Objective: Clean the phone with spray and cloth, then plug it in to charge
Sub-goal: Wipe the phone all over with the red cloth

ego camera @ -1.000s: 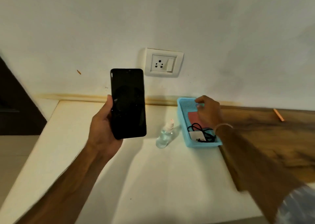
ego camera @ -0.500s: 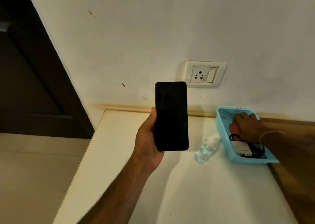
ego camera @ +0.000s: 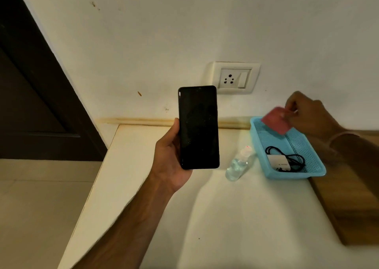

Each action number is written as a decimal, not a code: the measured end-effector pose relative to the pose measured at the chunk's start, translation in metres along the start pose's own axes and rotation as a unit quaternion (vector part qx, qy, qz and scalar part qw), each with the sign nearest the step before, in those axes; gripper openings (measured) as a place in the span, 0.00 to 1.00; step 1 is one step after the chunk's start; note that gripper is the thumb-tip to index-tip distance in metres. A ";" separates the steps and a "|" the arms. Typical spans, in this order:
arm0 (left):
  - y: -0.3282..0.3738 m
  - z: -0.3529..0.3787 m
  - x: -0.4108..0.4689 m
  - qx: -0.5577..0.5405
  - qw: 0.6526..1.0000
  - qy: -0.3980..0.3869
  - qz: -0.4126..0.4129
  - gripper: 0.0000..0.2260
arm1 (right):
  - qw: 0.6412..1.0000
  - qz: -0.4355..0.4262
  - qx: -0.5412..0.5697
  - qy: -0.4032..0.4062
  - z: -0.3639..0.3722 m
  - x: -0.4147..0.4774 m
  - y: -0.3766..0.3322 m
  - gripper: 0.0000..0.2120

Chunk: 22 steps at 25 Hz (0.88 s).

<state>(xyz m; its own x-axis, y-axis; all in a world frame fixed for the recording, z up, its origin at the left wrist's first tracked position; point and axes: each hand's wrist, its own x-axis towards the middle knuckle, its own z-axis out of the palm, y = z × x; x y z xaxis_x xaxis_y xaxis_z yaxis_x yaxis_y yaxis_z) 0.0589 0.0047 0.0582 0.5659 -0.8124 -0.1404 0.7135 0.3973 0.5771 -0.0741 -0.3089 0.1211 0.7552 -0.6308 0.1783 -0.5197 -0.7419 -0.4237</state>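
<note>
While the left hand (ego camera: 171,158) grips the phone (ego camera: 198,127), the cloth (ego camera: 275,123) hangs pinched.

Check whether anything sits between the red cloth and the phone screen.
Nothing visible does. The right hand pinches the red cloth above the blue basket; the left hand holds the phone upright, screen bare. Only air lies between them; the spray bottle stands lower, on the counter.

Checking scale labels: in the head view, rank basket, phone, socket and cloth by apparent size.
Largest: basket and phone, about alike; the phone is held nearer, so unranked.
Then: socket.
Smallest: cloth.
</note>
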 end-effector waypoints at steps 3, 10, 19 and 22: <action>-0.002 0.004 0.000 -0.015 0.999 -0.049 -0.010 0.23 | 0.979 -0.013 0.177 0.105 -0.008 -0.029 -0.043 0.17; -0.005 0.005 -0.002 -0.039 0.994 -0.102 -0.028 0.24 | 0.938 -0.019 0.253 0.237 0.032 -0.097 -0.151 0.14; -0.009 0.007 -0.002 -0.057 0.995 -0.073 -0.031 0.25 | 0.958 -0.171 0.144 0.179 0.087 -0.142 -0.176 0.21; -0.008 0.005 0.000 -0.062 0.994 -0.069 -0.052 0.30 | 0.965 -0.201 0.041 0.164 0.108 -0.159 -0.180 0.22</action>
<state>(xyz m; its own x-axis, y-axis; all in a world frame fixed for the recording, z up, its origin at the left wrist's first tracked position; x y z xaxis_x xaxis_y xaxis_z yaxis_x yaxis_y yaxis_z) 0.0509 -0.0004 0.0575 0.4295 -0.8997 -0.0774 0.8160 0.3499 0.4601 -0.0575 -0.0506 0.0727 0.7147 -0.3444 0.6087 -0.1674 -0.9293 -0.3292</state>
